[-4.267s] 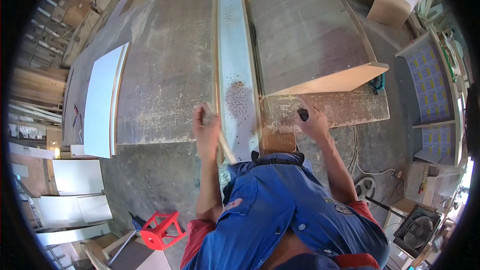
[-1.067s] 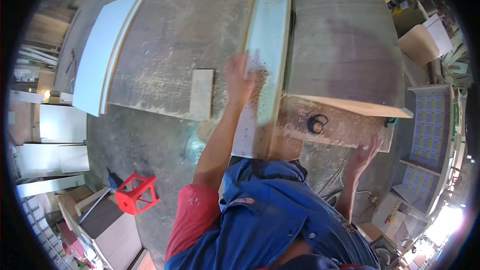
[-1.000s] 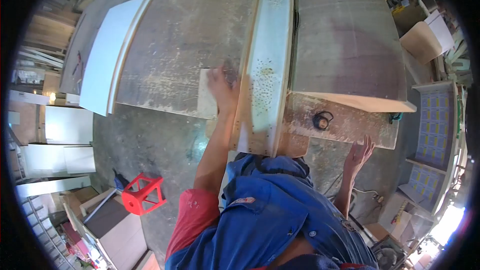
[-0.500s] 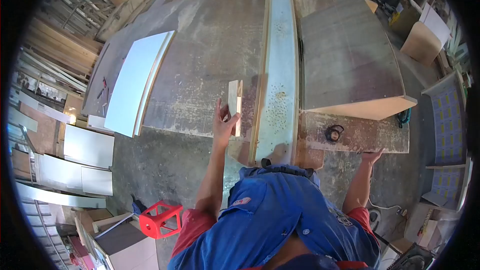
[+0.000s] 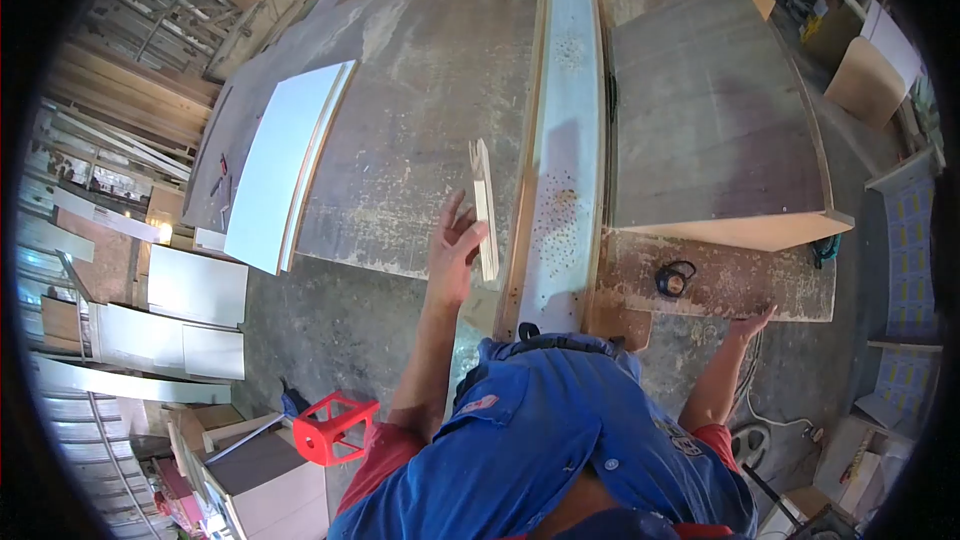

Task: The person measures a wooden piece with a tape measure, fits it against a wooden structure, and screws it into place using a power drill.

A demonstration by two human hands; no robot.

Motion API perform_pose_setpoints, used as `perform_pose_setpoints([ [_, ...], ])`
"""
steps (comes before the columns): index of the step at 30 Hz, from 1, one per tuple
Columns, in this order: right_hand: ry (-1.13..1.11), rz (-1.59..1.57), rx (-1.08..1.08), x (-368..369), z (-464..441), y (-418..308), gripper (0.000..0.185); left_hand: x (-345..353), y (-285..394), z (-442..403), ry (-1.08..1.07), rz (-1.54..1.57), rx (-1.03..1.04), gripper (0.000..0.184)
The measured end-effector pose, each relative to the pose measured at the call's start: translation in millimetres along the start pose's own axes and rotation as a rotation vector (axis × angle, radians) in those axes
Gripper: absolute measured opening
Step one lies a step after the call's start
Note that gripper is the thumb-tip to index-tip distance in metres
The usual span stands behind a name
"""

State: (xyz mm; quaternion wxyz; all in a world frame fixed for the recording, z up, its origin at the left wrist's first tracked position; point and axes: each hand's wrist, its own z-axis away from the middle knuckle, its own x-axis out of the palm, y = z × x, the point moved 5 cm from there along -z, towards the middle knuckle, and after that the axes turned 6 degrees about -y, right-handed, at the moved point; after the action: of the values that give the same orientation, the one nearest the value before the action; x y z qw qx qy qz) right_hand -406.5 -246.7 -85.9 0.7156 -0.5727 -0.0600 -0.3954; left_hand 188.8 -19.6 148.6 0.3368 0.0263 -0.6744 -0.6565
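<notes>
My left hand (image 5: 455, 252) is closed around a short, pale wood block (image 5: 486, 215) with a notched far end. The block is held up above the near edge of the worktable (image 5: 420, 130), thumb on its side. Just right of it runs a long white strip (image 5: 565, 150) with wooden edges, sprinkled with small brown specks. At the table's near right edge, my right hand (image 5: 752, 324) rests against the edge with fingers stretched and nothing visible in it. Close by on the tabletop lies a small round black object with a loop (image 5: 672, 282).
A large brown panel box (image 5: 715, 120) stands on the right of the table. White boards (image 5: 285, 170) are stacked at the left, beside small tools (image 5: 222, 180). A red plastic stool (image 5: 335, 428) is on the floor, and a cable (image 5: 775, 418) lies at right.
The wood block has turned and tilted in my left hand, its top now leaning left. The fingers of my right hand have spread at the table edge. The whole view has shifted slightly.
</notes>
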Motion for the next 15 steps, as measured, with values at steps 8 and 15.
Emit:
perform_pose_setpoints([
  [8, -0.023, 0.052, -0.03, -2.0, 0.7, 2.4, 0.077, 14.0, -13.2, -15.3, 0.146, 0.105, -0.094, 0.053],
  [15, -0.001, 0.021, 0.062, -19.4, -26.3, -19.2, 0.078, 5.7, -15.7, -8.3, 0.13, 0.065, -0.142, 0.056],
])
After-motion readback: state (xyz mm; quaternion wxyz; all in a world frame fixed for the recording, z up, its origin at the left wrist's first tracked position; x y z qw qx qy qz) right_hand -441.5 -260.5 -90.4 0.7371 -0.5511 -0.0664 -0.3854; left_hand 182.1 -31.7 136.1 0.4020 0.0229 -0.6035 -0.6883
